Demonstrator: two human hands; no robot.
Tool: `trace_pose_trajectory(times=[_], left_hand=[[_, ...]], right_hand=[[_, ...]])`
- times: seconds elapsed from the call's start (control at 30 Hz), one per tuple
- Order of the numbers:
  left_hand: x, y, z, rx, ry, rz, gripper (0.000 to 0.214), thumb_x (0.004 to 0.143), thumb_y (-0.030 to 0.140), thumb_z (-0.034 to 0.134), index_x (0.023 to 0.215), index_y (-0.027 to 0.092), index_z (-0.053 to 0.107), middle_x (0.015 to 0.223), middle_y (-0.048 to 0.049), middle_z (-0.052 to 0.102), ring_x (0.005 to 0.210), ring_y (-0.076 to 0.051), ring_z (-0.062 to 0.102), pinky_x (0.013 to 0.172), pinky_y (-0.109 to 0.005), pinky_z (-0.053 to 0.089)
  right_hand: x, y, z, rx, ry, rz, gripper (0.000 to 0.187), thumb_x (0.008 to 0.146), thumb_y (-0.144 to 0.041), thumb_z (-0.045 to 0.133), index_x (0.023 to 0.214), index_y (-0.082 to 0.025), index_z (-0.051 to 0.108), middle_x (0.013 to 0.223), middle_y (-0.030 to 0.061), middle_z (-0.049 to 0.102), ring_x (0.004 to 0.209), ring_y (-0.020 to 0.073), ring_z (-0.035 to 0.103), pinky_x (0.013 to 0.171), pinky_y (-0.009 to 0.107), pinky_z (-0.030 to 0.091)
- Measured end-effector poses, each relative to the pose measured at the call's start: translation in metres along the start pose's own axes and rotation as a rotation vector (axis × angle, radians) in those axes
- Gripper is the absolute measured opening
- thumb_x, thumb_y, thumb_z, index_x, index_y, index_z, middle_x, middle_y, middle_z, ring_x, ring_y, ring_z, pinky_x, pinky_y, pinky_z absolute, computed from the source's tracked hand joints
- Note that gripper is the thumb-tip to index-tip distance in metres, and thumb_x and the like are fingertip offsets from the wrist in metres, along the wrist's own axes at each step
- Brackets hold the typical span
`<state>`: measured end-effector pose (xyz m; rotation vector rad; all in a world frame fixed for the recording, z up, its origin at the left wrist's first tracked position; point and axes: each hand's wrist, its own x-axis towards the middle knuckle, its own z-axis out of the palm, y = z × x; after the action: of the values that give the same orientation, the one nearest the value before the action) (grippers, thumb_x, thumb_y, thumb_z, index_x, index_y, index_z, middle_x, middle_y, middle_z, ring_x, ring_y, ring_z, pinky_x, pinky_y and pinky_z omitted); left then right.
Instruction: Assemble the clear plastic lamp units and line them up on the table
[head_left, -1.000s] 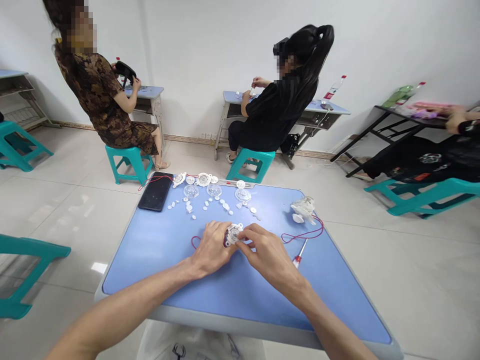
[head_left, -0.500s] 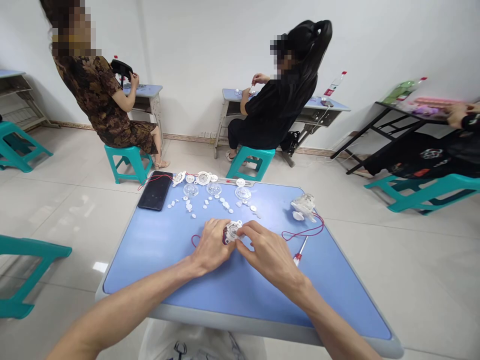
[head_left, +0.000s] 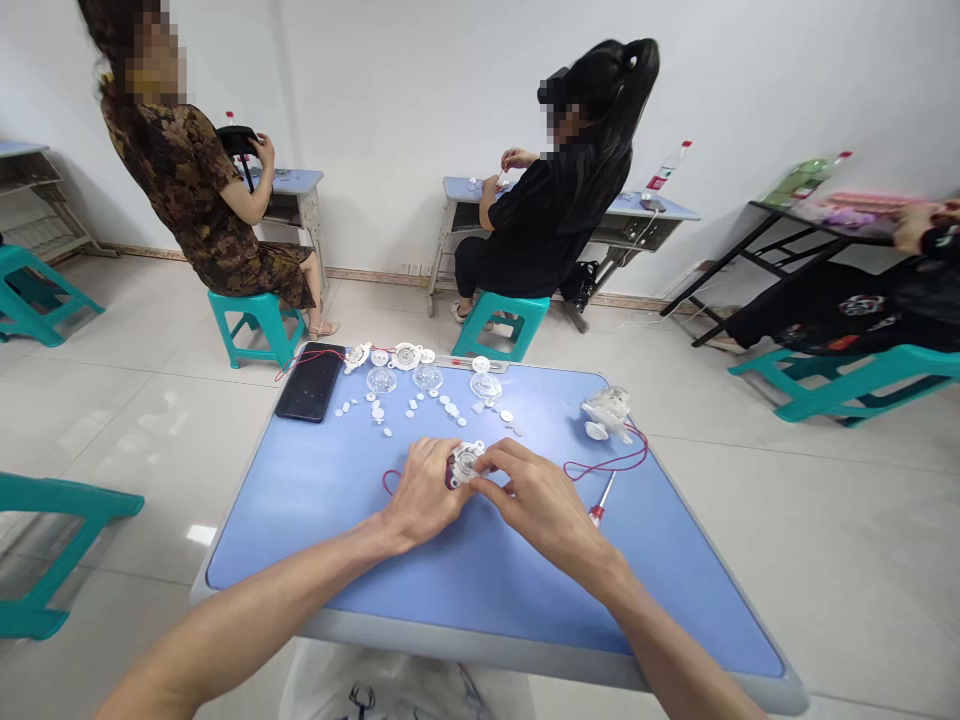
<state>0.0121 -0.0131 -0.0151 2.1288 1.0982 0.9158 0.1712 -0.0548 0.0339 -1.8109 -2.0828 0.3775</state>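
A blue table (head_left: 487, 600) fills the lower view. At its far left lies a black phone (head_left: 310, 382). Along the far edge, clear plastic domes (head_left: 427, 377) and small white discs (head_left: 450, 408) stand in loose rows. Near the table's middle, the left hand (head_left: 424, 495) curls around a round white plastic assembly (head_left: 465, 464), grasping its left side, while the right hand (head_left: 536, 505) pinches its right rim; both are working on this one part. Its round face tilts up toward the wearer, with no clear long axis. Further right, a red-handled screwdriver (head_left: 600, 503) points away from the wearer, near a red cord (head_left: 607, 464) and a clear housing (head_left: 607, 413).
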Motion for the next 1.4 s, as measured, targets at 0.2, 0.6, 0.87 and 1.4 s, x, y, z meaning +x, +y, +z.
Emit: trace_pose_trajectory(times=[0.2,0.6,0.87,1.4], left_hand=[[0.000,0.000,-0.001,0.004,-0.001,-0.005,0.034,0.083,0.030,0.069,0.112,0.016,0.058,0.106,-0.0090,0.067,0.100,-0.027,0.058,0.090,-0.041,0.047],[0.000,-0.001,-0.001,0.003,0.014,-0.003,0.032,0.081,0.022,0.067,0.111,0.016,0.057,0.104,-0.0081,0.066,0.098,-0.025,0.057,0.089,-0.040,0.046],[0.000,-0.002,0.001,0.000,0.014,0.001,0.031,0.082,0.022,0.065,0.111,0.017,0.056,0.105,-0.0078,0.066,0.099,-0.025,0.057,0.089,-0.040,0.046],[0.001,-0.002,0.000,0.001,0.023,-0.007,0.031,0.081,0.023,0.067,0.110,0.017,0.057,0.104,-0.0074,0.067,0.099,-0.026,0.058,0.089,-0.040,0.046]], right_hand=[[0.001,0.001,0.002,-0.011,0.021,-0.016,0.010,0.088,-0.027,0.055,0.088,-0.023,0.065,0.097,0.0005,0.067,0.065,0.0135,0.063,0.060,0.028,0.047],[-0.001,0.001,0.007,-0.079,0.211,-0.171,0.009,0.084,-0.019,0.057,0.089,-0.022,0.064,0.095,0.0037,0.067,0.086,0.0207,0.062,0.065,0.031,0.048],[0.000,0.003,0.010,0.013,0.273,-0.275,0.011,0.083,-0.013,0.056,0.089,-0.021,0.063,0.086,0.0044,0.068,0.083,0.0206,0.061,0.070,0.032,0.050],[0.003,0.006,0.008,0.088,0.225,-0.277,0.013,0.086,-0.014,0.056,0.092,-0.021,0.065,0.089,0.0051,0.068,0.084,0.0204,0.063,0.072,0.034,0.052]])
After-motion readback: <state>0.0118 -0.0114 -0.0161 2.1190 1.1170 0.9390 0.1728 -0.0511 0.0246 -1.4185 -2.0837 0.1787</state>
